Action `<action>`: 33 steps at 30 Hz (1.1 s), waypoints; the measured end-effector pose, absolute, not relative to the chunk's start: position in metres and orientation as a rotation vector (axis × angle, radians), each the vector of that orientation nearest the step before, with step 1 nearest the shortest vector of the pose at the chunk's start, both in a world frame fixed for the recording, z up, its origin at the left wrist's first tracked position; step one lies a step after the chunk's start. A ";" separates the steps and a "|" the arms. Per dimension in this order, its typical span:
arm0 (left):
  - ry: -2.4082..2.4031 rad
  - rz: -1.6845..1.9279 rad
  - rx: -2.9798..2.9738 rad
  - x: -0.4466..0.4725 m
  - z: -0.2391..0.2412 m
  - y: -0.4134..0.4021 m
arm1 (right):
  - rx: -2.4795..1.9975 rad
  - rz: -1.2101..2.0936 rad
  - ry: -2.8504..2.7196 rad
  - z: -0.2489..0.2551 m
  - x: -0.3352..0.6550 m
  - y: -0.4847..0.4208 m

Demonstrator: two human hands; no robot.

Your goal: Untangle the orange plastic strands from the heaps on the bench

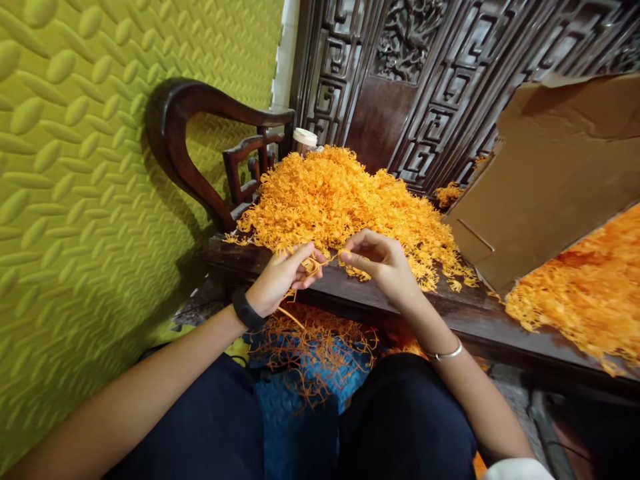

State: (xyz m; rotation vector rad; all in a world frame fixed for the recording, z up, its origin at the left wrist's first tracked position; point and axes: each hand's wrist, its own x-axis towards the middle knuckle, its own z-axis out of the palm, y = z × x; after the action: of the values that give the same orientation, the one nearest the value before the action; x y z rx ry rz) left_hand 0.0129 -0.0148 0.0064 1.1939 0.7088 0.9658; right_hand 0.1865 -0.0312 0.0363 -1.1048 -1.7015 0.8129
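My left hand and my right hand meet above the front edge of a dark wooden bench. Both hands pinch a thin orange strand stretched between their fingertips. My left hand also grips a small bunch of orange strands that trail down below it. Just behind my hands rises a big heap of orange stringy pieces. A black band sits on my left wrist and a silver bangle on my right forearm.
Loose orange strands lie on a blue cloth between my knees. A second orange heap lies at the right, beside a cardboard sheet. A curved chair arm, a white-lidded jar, a yellow padded wall and carved wood panels surround the bench.
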 end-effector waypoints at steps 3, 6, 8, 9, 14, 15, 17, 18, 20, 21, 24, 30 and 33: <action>0.698 1.027 1.239 0.018 0.008 -0.017 | -1.086 0.824 -1.550 0.033 0.185 -0.029; 0.701 1.071 1.227 0.023 0.007 -0.015 | -1.048 0.841 -1.427 0.029 0.182 -0.024; 0.720 1.082 1.197 0.026 0.005 -0.014 | -1.035 0.871 -1.337 0.027 0.180 -0.020; 0.729 1.089 1.186 0.028 0.004 -0.013 | -1.027 0.904 -1.285 0.027 0.180 -0.018; 0.763 1.112 1.174 0.033 0.003 -0.011 | -0.981 1.071 -1.058 0.025 0.175 -0.012; 0.767 1.117 1.165 0.034 0.002 -0.010 | -0.975 1.076 -1.035 0.025 0.173 -0.011; 0.767 1.135 1.138 0.037 0.002 -0.008 | -0.967 1.063 -1.002 0.023 0.169 -0.008; 0.767 1.149 1.126 0.038 0.001 -0.008 | -0.967 1.046 -0.996 0.022 0.168 -0.006; 0.773 1.189 1.105 0.041 -0.002 -0.007 | -0.977 0.973 -1.027 0.020 0.171 0.001; 0.781 1.215 1.095 0.042 -0.004 -0.007 | -0.988 0.882 -1.045 0.020 0.176 0.006; 0.800 1.258 1.076 0.042 -0.011 -0.009 | -1.032 0.491 -1.024 0.018 0.200 0.023; 0.679 1.119 0.991 0.028 -0.017 0.001 | -1.231 0.312 -1.128 -0.007 0.240 0.048; 0.515 1.063 0.944 0.023 -0.012 0.004 | -1.433 0.145 -1.394 -0.014 0.239 0.047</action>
State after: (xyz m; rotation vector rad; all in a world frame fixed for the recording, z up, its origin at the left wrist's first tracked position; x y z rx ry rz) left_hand 0.0234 0.0037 -0.0120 0.9441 0.5145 1.0630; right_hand 0.2391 0.0470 -0.0145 -1.4327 -1.3940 0.1447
